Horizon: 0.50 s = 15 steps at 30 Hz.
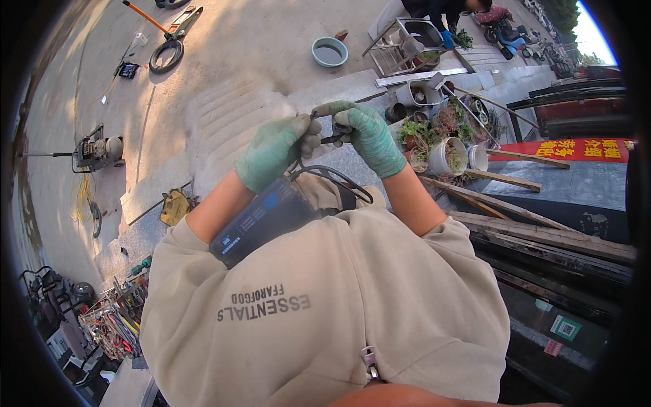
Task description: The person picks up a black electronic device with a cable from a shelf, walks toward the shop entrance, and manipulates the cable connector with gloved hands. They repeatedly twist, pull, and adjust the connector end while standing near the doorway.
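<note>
Both of my hands wear green-grey work gloves and meet in front of my chest. Fingers of my left hand (273, 150) are pinched on a thin black cable. Opposite it, my right hand (373, 141) curls round a part of the same cable, with a dark cable end (331, 140) showing between the hands. Below them the black cable (330, 169) loops down toward my lap. A black rectangular box (261, 218) with a blue label, perhaps a battery pack, lies tilted against me beneath my left forearm. My fingers partly hide the cable ends.
Stone steps (230, 112) lie ahead. At left are a small engine-like machine (100, 152), a tyre (156, 64) and a yellow bag (176, 207). Hand tools (112, 329) crowd the lower left. Potted plants (420, 132) and wooden planks (542, 236) fill the right; beyond, a person (437, 10) bends.
</note>
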Available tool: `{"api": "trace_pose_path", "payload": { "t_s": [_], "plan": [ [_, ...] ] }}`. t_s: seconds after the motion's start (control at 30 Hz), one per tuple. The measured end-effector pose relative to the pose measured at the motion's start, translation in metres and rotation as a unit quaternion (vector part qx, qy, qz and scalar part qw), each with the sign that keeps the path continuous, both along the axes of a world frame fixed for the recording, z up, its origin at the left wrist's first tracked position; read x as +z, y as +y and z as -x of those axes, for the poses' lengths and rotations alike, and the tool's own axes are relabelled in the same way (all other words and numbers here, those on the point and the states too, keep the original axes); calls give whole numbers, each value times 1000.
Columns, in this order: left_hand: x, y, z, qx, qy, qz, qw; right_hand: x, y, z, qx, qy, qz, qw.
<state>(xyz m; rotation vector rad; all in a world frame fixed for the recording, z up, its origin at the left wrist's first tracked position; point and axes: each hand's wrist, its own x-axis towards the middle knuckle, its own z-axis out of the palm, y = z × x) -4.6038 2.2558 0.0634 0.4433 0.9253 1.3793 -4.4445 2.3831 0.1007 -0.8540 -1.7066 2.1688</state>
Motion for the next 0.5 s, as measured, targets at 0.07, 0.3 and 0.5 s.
{"api": "trace_pose_path", "payload": {
  "t_s": [0.07,0.3,0.5],
  "plan": [
    [-4,0,1,-17,19,4,1000,0,-2,3,10,-47,-54,997],
    [-10,1,4,-45,106,9,993,-14,-9,7,-49,-46,-172,983],
    [-8,6,5,-56,222,21,973,-22,-9,5,-72,-71,-243,965]
  ]
}}
